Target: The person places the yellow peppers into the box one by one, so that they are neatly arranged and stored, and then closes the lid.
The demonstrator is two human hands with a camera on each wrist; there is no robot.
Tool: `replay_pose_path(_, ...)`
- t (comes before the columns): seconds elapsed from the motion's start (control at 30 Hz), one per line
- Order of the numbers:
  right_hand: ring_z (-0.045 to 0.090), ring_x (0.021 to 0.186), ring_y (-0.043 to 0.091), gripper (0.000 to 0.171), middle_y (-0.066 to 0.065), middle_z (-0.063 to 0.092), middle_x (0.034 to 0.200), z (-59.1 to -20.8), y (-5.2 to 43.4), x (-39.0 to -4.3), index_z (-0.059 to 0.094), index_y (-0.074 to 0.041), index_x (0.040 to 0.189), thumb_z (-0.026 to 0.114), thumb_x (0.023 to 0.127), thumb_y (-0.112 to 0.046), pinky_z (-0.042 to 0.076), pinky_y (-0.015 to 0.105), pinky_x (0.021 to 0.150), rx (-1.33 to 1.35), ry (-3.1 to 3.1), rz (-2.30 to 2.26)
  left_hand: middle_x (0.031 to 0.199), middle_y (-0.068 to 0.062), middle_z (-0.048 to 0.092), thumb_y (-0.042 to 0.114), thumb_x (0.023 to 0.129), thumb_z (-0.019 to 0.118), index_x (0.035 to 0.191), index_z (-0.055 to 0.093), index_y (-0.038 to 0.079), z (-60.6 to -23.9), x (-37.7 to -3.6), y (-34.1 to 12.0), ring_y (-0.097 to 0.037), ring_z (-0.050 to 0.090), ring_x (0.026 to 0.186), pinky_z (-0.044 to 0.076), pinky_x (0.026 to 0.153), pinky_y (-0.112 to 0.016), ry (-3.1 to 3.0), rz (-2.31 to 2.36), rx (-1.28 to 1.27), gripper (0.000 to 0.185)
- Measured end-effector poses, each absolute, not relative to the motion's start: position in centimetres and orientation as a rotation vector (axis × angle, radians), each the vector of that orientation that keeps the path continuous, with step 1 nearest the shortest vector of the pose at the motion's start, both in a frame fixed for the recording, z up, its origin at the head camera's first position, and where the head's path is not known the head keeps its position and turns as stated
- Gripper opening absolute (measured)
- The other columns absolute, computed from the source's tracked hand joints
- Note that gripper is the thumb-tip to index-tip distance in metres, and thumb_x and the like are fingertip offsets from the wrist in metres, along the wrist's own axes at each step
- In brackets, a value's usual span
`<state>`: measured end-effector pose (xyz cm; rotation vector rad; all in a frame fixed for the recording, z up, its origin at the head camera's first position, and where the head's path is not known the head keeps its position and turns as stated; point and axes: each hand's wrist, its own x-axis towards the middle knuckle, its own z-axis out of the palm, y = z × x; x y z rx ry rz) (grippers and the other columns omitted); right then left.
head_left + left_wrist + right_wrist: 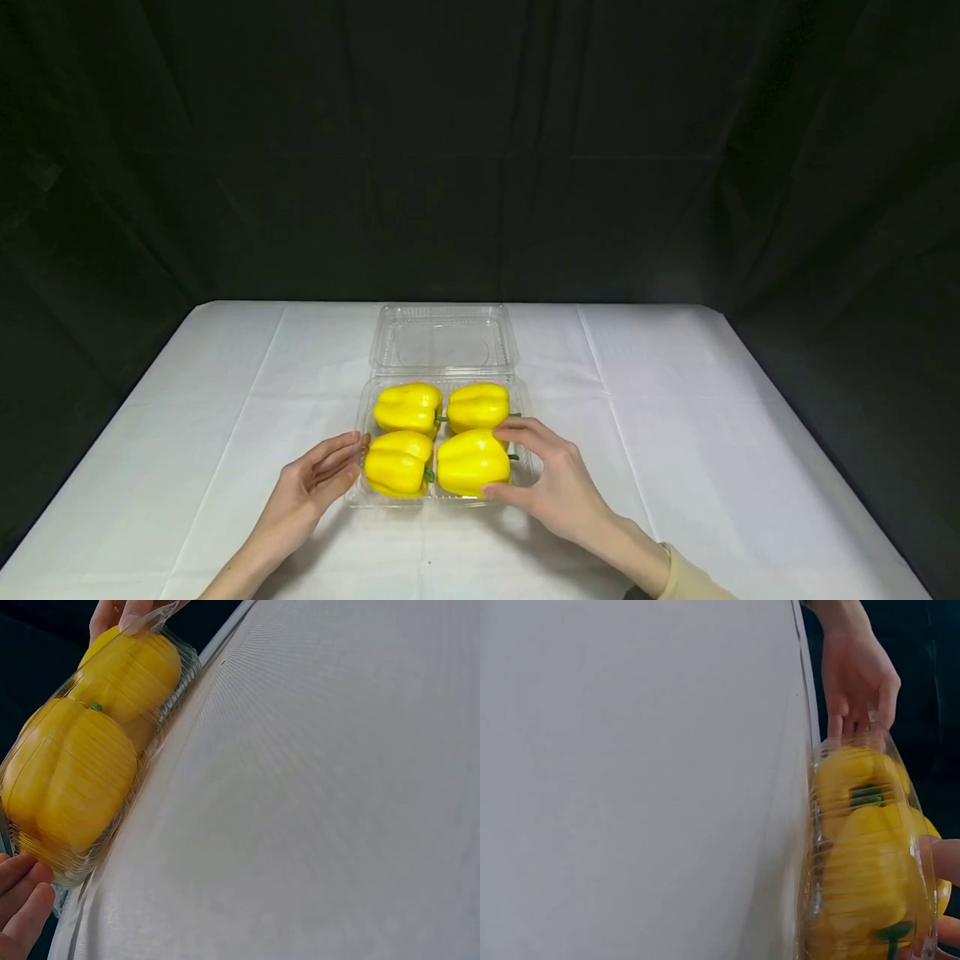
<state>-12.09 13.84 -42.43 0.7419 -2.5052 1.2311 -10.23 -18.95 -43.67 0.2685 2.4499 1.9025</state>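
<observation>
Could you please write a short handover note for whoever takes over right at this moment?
Left hand: straight fingers touch the left wall of the clear plastic clamshell tray.
Right hand: fingers curled round the front-right yellow bell pepper.
Done: four peppers lie in the tray on the white tablecloth.
Left: the clear hinged lid lies open behind.

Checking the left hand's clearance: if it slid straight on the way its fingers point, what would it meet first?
Probably the clear clamshell tray: the left hand already touches its wall, with the near-left yellow pepper just behind it.
</observation>
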Motion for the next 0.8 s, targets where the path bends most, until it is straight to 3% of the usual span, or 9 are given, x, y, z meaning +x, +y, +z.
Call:
replay_pose_path(0.53,0.059,0.125,0.019,0.058,-0.005,0.062,0.132,-42.56,14.56,-11.53,0.067,-0.015,0.125,0.09,0.074,-0.029,0.051,0.043,0.102,0.724,-2.502,1.249,0.137,-0.014,0.062,0.018,0.099,0.063,0.137,0.055,0.002,-43.49,-10.2,-18.53,-0.011,0.06,0.123,0.048,0.097,-0.015,2.436,1.907,0.26,0.042)
replay_pose_path(0.8,0.059,0.124,0.021,0.044,-0.003,0.064,0.131,-42.66,14.87,-11.43,0.068,-0.014,0.124,0.083,0.083,-0.02,0.052,0.042,0.102,0.757,-2.445,1.289,0.135,-0.01,0.064,0.021,0.098,0.065,0.136,0.057,0.005,-43.26,-10.11,-18.41,-0.011,0.061,0.122,0.049,0.096,-0.016,2.452,1.876,0.163,0.041)
